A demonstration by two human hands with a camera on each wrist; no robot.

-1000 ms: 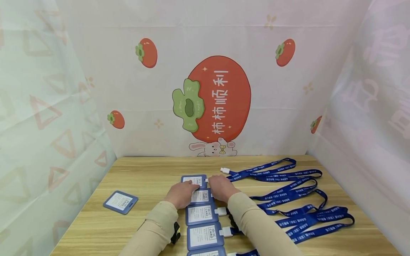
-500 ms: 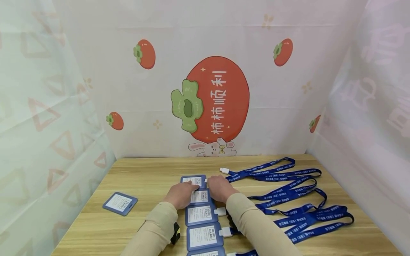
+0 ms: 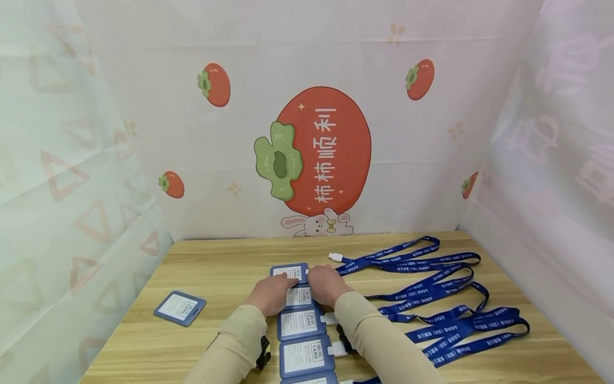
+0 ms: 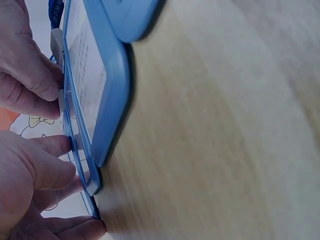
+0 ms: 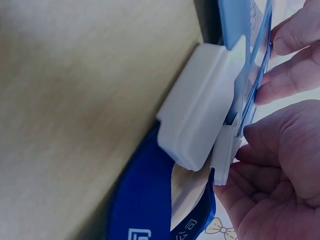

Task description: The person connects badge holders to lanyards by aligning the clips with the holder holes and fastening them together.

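Observation:
My left hand [image 3: 268,293] holds a blue ID badge holder [image 3: 283,270] at the far end of a column of them, its thumb over the printed face and other fingers at the far edge. My right hand [image 3: 328,282] pinches the white clip [image 3: 307,271] at that holder's right end; the fingers hide most of it. The left wrist view has the left hand [image 4: 30,175] at the holder's edge and the right hand [image 4: 25,65] beyond. Close to the right hand [image 5: 285,165] in its wrist view, a white clip [image 5: 195,105] with blue strap sits on a nearer holder.
More badge holders [image 3: 307,354] run toward me in a column, edges overlapping or close. Blue lanyards [image 3: 431,290] lie folded across the right side of the wooden table [image 3: 230,248]. One loose white clip [image 3: 335,257] lies at the back. A single badge holder [image 3: 179,308] lies at left.
The right wrist and sleeve have shifted slightly left, covering more of a nearer clip. Both hands keep their hold on the far holder and its clip; the head view has tilted slightly.

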